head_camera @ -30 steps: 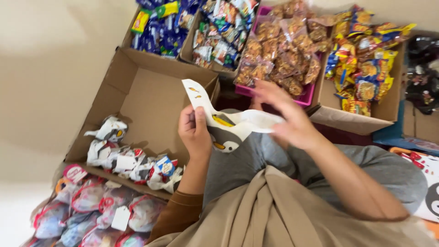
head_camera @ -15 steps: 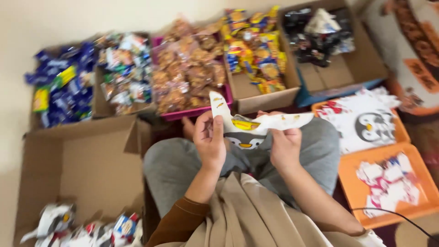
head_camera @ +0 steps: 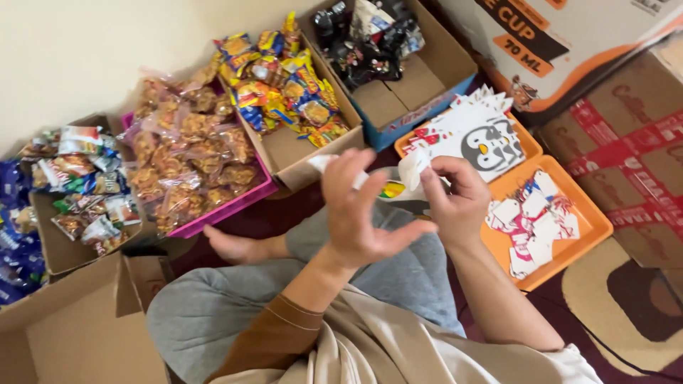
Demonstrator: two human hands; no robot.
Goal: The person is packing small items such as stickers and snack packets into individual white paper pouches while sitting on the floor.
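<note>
Cardboard everywhere: big printed cartons (head_camera: pixel 605 85) far right, smaller open boxes in a row along the pale wall (head_camera: pixel 85 50) at the far side. Dark red floor (head_camera: pixel 235 220) shows between them, w/ a patterned rug (head_camera: pixel 640 313) near right and a thin black cable (head_camera: pixel 612 348) across it.

Person sits cross-legged, grey trousers (head_camera: pixel 235 313), bare foot (head_camera: pixel 231 247) by the pink tray. Both hands are up over the lap on a folded white paper piece (head_camera: pixel 398 183) w/ a yellow patch. Right hand (head_camera: pixel 455 203) pinches its right end, fingers curled tight. Left hand (head_camera: pixel 356 213) is spread wide, fingers fanned, in front of the paper; can't tell how much grip it has, if any.

Risks, my read:
- Paper held mostly by one pinch, so it could slip, or crease in the wrong place, esp. if the left hand presses unevenly.
- Orange tray (head_camera: pixel 590 235) of cut paper shapes (head_camera: pixel 537 220) sits just beside the right elbow; a careless swing could scatter them or the stack of penguin cards (head_camera: pixel 477 139) behind.
- Cable near the right side could snag a sleeve.

Smaller stuff, left to right: box of mixed wrapped snacks (head_camera: pixel 85 185), pink tray of clear-bagged brown snacks (head_camera: pixel 188 156), box of yellow snack packs (head_camera: pixel 284 78), blue-edged box of dark packets (head_camera: pixel 370 43).
</note>
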